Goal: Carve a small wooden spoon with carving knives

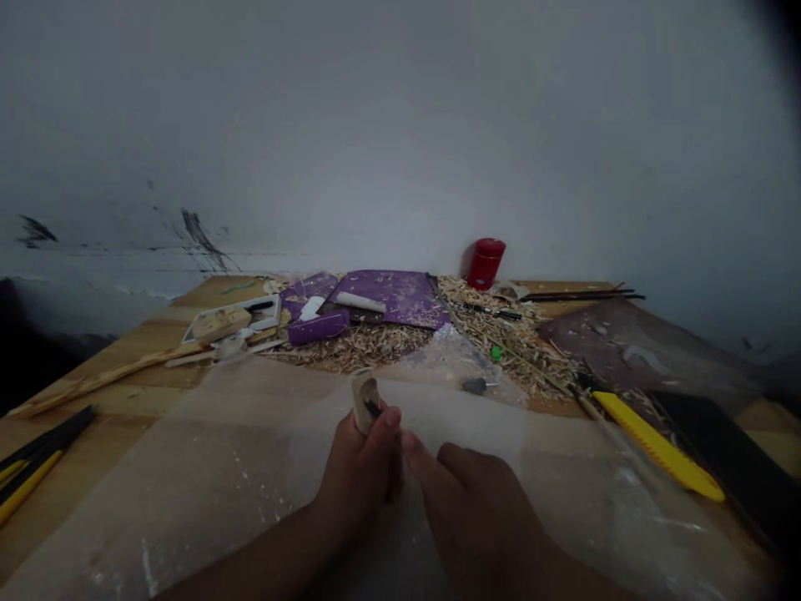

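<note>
My left hand (360,472) is closed around a small pale block of wood (364,399), its top end standing up out of the fist. A dark, narrow tool tip (374,409) lies against the wood beside my left thumb. My right hand (476,505) is closed just to the right, its index finger reaching towards the left thumb. It appears to grip the carving tool that ends in this tip, though the handle is hidden by the fingers. Both hands are above a translucent plastic sheet (250,467).
Wood shavings (363,346) cover the back of the table around a purple sheet (400,296) and a red canister (486,263). On the right lies a yellow-handled cutter or saw (657,442) beside a dark flat board (719,455). Yellow-and-black pliers (43,459) rest at left.
</note>
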{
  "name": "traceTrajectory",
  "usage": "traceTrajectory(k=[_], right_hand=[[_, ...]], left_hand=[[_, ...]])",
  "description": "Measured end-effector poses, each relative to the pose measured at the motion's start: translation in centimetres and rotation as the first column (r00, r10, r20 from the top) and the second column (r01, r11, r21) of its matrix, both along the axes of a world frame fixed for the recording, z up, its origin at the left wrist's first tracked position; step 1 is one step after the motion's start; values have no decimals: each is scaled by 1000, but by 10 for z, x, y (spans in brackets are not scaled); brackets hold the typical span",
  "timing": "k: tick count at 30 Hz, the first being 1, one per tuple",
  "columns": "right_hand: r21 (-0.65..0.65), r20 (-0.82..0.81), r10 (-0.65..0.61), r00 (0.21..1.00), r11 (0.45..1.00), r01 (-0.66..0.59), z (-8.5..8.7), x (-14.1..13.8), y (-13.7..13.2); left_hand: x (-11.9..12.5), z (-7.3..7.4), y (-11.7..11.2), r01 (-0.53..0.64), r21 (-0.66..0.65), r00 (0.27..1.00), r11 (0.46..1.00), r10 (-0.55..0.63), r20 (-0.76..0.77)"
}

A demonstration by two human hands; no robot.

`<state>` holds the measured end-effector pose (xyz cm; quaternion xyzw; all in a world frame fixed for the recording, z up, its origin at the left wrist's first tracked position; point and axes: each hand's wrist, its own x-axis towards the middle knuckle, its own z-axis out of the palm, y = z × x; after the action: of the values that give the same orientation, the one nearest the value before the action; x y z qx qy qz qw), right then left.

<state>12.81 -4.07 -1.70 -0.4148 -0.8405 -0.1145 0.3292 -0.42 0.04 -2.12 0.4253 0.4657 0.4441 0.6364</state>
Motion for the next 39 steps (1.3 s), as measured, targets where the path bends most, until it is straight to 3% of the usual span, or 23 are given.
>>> traceTrajectory(k=[12,18,28,30,33,36,39], right_hand=[[43,-55,-44,998,998,46,-15,-13,2],[14,-102,-26,994,1000,28,-12,-13,1],[108,-35,-36,999,993,40,-11,-12,5],[60,-84,-40,996,997,45,-8,-12,6],[-154,-304,-8,953,987,-41,-2,-10,7],[-365,-505,14,863,902,-228,6,-4,6],[-421,-505,23,863,866,-270,12,6,3]], left_hand=[[2,8,1,-76,-89,997,993,76,-3],[1,8,1,-67,-96,998,993,69,11],[-1,10,1,-41,-126,997,991,48,57],[0,9,1,-14,-138,997,990,24,70],[1,6,-1,29,-133,994,991,-14,111],[1,5,-1,80,-119,977,990,-54,205],[-4,4,3,125,-72,964,990,-104,243]])
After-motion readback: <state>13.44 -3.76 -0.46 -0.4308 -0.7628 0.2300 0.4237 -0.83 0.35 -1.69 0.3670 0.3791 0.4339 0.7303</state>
